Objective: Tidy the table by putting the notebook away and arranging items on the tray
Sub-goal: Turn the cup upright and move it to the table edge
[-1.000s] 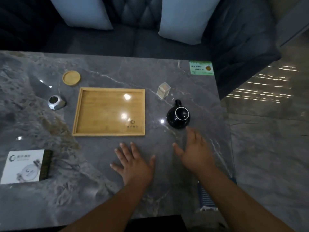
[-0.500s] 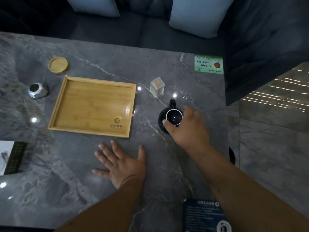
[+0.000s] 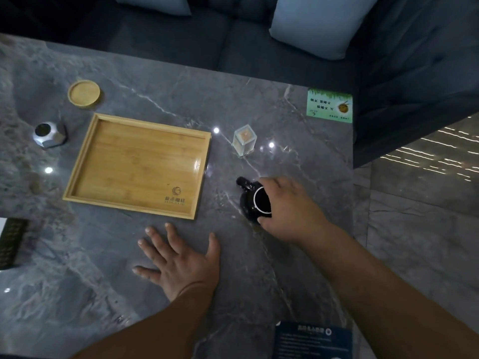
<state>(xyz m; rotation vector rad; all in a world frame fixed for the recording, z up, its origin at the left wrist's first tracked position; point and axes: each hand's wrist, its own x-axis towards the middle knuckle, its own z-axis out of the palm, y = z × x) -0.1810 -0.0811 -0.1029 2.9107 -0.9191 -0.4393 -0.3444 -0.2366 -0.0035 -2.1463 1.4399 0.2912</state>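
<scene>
Gripping the black teapot (image 3: pixel 251 203) around its body, the right hand (image 3: pixel 290 208) curls closed just right of the empty tray (image 3: pixel 134 165); the left hand (image 3: pixel 181 263) lies spread flat on the table (image 3: pixel 298 161). Glazed ceramic: probably heavy, slippery, breakable.

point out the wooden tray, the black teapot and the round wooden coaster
wooden tray (image 3: pixel 134 167), head view, bare middle of its floor
black teapot (image 3: pixel 247 203), head view, left side of its body
round wooden coaster (image 3: pixel 84 93), head view, centre of its top
</scene>
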